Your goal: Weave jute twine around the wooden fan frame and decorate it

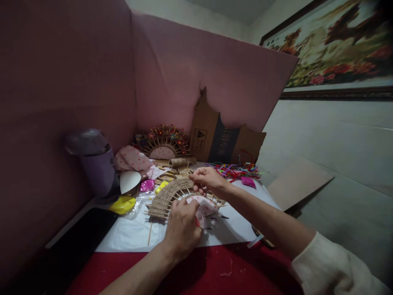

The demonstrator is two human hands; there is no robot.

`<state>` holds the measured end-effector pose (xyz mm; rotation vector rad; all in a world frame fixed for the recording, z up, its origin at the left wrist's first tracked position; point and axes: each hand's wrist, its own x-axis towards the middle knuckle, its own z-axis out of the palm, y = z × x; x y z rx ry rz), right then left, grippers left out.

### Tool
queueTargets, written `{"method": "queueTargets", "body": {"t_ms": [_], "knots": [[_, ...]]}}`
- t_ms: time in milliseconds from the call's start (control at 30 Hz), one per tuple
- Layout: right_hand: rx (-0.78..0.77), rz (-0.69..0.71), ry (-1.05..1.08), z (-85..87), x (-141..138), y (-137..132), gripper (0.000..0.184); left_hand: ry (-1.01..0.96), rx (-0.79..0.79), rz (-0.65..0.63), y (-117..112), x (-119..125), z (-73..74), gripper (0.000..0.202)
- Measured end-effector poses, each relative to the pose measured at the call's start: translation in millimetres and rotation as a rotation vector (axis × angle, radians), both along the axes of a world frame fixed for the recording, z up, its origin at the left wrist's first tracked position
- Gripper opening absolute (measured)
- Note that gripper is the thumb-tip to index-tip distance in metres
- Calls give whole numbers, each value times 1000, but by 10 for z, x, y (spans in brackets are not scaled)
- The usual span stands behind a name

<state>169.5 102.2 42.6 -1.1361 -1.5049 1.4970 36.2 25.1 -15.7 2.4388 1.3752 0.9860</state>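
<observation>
A half-round fan of thin wooden sticks wound with twine [167, 197] lies on a white sheet [132, 233]. My left hand [181, 228] is closed on the fan's near centre, which is covered in white cloth with pink dots [205, 207]. My right hand [207, 181] hovers over the fan's far side, its fingers pinched on something too thin to make out.
A finished decorated fan [164, 141] leans on the pink partition [199, 73]. A purple container [96, 164], yellow and pink packets [123, 204], a twine spool [181, 161], coloured pipe cleaners [235, 169], a cardboard box [221, 141] and a dark phone [76, 237] surround it.
</observation>
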Motion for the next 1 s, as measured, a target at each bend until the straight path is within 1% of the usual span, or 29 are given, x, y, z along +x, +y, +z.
{"method": "queueTargets", "body": {"t_ms": [100,133,233,367,433,533,633,700,833,1000], "knots": [[-22,6,18,12,-103,104,19,-21,-9,-30,-9,9,-2,21],[-35,17,23,14,-140,134,19,-33,-10,-41,-9,11,-3,21],[-67,53,17,30,-242,210,23,-47,-16,-51,-2,13,-16,22],[-84,116,-21,60,-322,282,31,-7,-12,-36,0,8,-33,23],[-81,127,-41,66,-352,305,31,2,-6,-28,-5,6,-29,23],[-7,83,-109,48,-406,343,28,22,1,-8,-13,6,-12,21],[97,18,-163,4,-473,399,30,52,5,2,-15,6,-1,19],[139,3,-172,-28,-522,440,32,62,14,10,-12,7,-1,18],[185,42,-213,-83,-623,495,32,75,21,25,4,5,-20,17],[195,129,-239,-136,-723,515,24,130,5,36,15,-1,-52,22]]}}
